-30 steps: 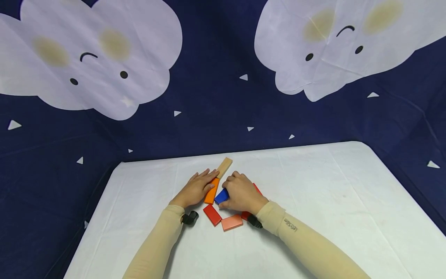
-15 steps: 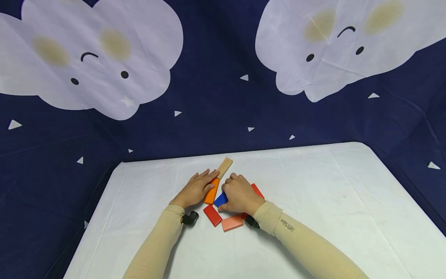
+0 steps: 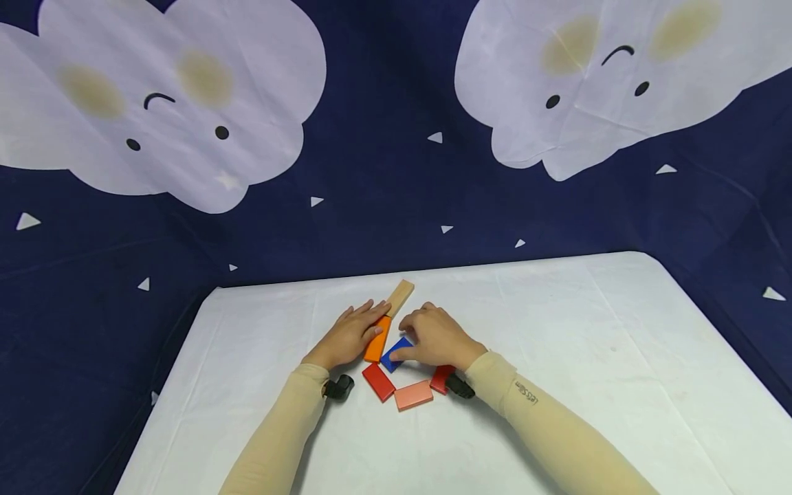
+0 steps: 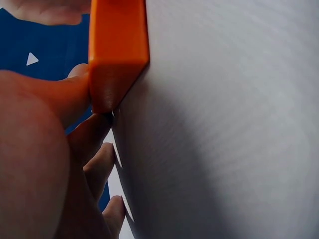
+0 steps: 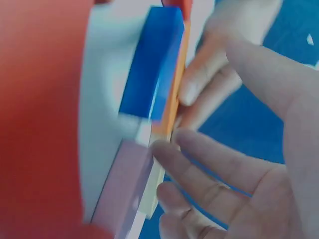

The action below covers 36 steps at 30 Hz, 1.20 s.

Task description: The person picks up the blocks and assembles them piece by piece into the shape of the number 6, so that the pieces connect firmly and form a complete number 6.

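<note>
In the head view my left hand [image 3: 353, 335] lies with fingers extended against the orange block [image 3: 377, 340] and over the near end of a plain wooden block [image 3: 401, 297]. The left wrist view shows fingertips touching the side of the orange block [image 4: 117, 45]. My right hand [image 3: 438, 337] hovers over a blue block [image 3: 396, 356], thumb above it. In the right wrist view, the right hand's fingers [image 5: 214, 189] are spread and apart from the blue block [image 5: 152, 64]. A mauve block [image 5: 122, 184] stands beside those fingertips; the head view hides it.
A red block [image 3: 378, 382], a salmon block [image 3: 413, 396] and another red block [image 3: 441, 379] curve along the near side. All lie on a white-covered table [image 3: 557, 385]. A dark blue cloth with clouds [image 3: 383, 172] hangs behind.
The right hand has loosened from the blue block and shifted to the right, uncovering more of it. A red block at its right is now covered. The left hand stays in place.
</note>
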Each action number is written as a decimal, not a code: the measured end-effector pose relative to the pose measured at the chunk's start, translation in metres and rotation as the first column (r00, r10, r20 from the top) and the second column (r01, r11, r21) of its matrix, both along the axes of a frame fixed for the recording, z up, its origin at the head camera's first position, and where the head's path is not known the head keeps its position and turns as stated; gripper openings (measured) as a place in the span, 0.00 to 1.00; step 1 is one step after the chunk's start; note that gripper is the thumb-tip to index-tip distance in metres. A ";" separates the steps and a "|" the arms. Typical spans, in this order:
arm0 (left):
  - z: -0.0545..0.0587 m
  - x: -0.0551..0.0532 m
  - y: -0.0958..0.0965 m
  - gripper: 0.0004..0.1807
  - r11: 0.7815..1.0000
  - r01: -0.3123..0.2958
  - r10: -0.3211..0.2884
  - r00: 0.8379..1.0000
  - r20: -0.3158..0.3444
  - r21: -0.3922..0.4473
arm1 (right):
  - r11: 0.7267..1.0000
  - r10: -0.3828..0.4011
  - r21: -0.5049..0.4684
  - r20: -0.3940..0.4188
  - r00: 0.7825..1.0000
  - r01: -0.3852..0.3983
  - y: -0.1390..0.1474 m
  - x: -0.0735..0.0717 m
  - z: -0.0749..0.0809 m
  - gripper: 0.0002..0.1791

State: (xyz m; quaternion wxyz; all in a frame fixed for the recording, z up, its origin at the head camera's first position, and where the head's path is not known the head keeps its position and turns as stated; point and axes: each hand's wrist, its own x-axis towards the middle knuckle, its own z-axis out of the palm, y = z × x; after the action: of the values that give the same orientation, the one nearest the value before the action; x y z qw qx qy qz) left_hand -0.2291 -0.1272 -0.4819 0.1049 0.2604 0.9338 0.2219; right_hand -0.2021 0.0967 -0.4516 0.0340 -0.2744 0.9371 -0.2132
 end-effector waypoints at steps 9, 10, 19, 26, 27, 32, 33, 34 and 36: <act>0.000 0.000 0.001 0.29 1.000 0.001 -0.001 1.000 -0.005 -0.015 | 0.992 -0.081 -0.098 -0.010 0.997 0.079 0.035 -0.009 0.006 0.23; 0.000 0.000 0.001 0.29 1.000 -0.002 0.002 1.000 -0.004 -0.017 | 0.992 -0.087 -0.093 -0.012 0.996 0.085 0.038 -0.009 0.006 0.22; -0.001 0.000 0.002 0.29 1.000 -0.010 0.010 1.000 0.003 -0.023 | 0.970 -0.242 0.022 -0.039 0.969 0.243 0.042 -0.011 0.001 0.21; 0.000 0.000 0.001 0.29 0.999 -0.013 0.013 1.000 0.010 -0.031 | 0.938 -0.334 0.098 0.009 0.943 0.332 0.033 -0.009 -0.002 0.32; 0.000 0.000 0.001 0.29 0.999 -0.015 0.015 1.000 0.012 -0.033 | 0.935 -0.340 0.109 0.008 0.940 0.337 0.031 -0.008 -0.002 0.32; -0.001 0.000 0.001 0.29 0.999 -0.018 0.019 1.000 0.013 -0.032 | 0.920 -0.356 0.165 -0.032 0.934 0.357 0.021 -0.008 -0.003 0.33; -0.001 0.000 0.001 0.29 0.999 -0.017 0.018 1.000 0.011 -0.030 | 0.917 -0.360 0.171 -0.038 0.932 0.361 0.020 -0.008 -0.003 0.33; -0.001 0.000 0.000 0.29 1.000 -0.016 0.017 1.000 0.009 -0.027 | 0.913 -0.365 0.179 -0.044 0.930 0.367 0.018 -0.008 -0.003 0.34; -0.001 0.000 0.000 0.29 1.000 -0.016 0.016 1.000 0.007 -0.023 | 0.908 -0.369 0.194 -0.051 0.928 0.372 0.015 -0.007 -0.004 0.35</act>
State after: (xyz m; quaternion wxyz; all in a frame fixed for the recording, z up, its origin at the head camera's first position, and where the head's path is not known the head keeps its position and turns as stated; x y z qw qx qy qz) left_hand -0.2293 -0.1267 -0.4834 0.1093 0.2507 0.9380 0.2130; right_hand -0.2091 0.1121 -0.4554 0.0143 -0.0882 0.9889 -0.1189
